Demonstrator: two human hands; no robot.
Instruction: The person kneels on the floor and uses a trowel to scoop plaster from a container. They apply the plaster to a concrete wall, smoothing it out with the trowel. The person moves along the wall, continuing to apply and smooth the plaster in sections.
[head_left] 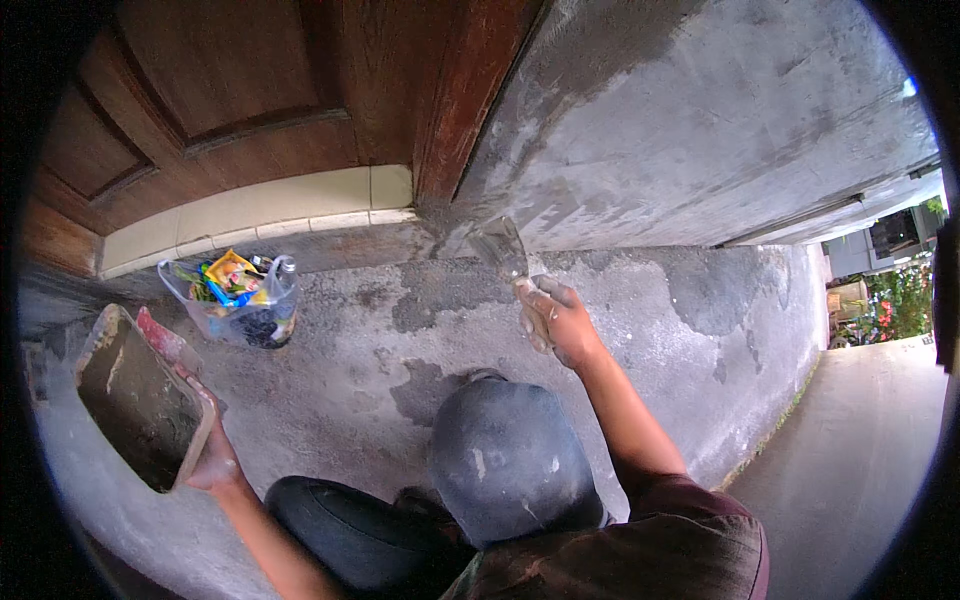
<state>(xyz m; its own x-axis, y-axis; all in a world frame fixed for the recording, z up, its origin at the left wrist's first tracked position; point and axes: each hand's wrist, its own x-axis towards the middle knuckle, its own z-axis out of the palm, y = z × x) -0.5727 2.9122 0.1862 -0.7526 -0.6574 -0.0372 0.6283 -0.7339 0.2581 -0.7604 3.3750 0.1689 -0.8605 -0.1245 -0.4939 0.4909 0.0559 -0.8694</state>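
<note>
My right hand (556, 322), its fingers smeared with grey, is closed around the handle of a scraper (499, 246). The scraper's wide flat blade points at the foot of the grey wall, beside the door frame; whether it touches is hard to tell. On the left, my left hand (213, 455) grips the rim of a shallow rectangular tray (140, 400), held tilted above the floor. Dried grey-brown material coats the tray's inside. A red flat piece (168, 340) shows at the tray's far side, close to my left fingers; its kind is unclear.
A plastic bag (245, 310) of colourful packets stands on the patchy concrete floor (340, 350), below the tiled doorstep (290, 205). Beyond is a brown wooden door (240, 70). The plastered wall (700, 130) rises at right. My bent knees (510, 460) are between my arms.
</note>
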